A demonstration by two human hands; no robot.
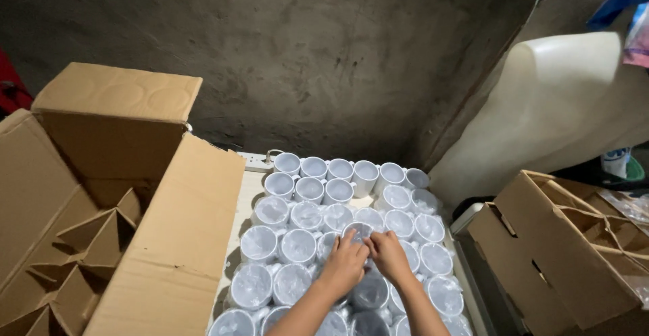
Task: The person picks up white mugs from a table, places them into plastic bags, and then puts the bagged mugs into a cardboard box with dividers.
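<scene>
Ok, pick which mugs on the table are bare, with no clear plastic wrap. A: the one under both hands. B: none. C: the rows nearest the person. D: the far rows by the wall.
D: the far mugs show plain white rims, while the near mugs and the one under the left hand and right hand are covered in clear plastic.

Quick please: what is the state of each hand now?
Left hand: closed on the plastic-wrapped white ceramic mug.
Right hand: closed on the same mug.

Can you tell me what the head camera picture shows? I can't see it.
Two hands, left hand and right hand, touch a plastic-wrapped white mug among many mugs packed together. Open cardboard boxes stand on both sides.
</scene>
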